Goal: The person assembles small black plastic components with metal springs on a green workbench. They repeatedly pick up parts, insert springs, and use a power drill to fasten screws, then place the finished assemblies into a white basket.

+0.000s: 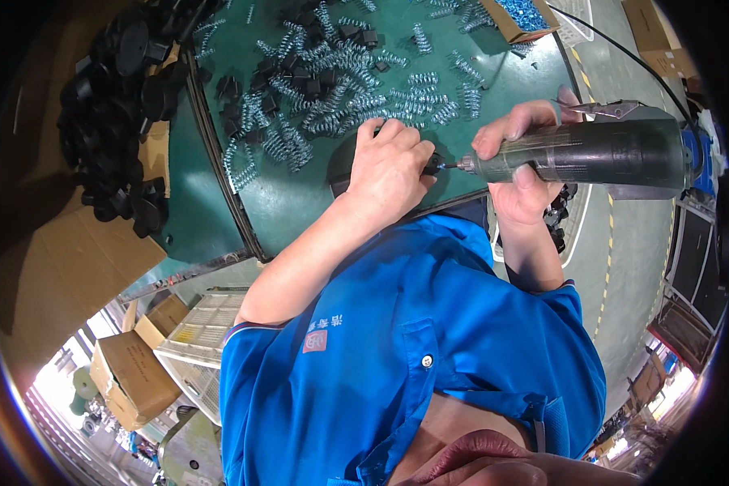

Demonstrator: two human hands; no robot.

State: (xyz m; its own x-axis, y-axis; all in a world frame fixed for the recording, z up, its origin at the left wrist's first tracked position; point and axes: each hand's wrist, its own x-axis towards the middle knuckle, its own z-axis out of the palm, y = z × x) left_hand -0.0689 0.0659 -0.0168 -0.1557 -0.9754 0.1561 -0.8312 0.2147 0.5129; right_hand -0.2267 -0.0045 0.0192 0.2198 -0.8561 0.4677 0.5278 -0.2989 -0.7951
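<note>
My left hand [390,172] is closed over a black part [342,185] at the near edge of the green table [292,206]; most of the part lies hidden under my palm and fingers. In my right hand [520,146] is a dark electric screwdriver [607,152], held level with its bit [455,165] pointing left. The bit's tip meets the part's right end, beside my left fingers. Whether a screw sits there is too small to tell. Just beyond my hands, many loose coil springs [332,101] lie heaped among small black blocks [304,85].
A box of small blue-silver pieces [528,14] stands at the table's far right. Black round parts [130,113] pile up in cardboard at the left. The screwdriver's cable [624,50] arches at the right. A white basket [573,223] with black parts sits beside my right forearm.
</note>
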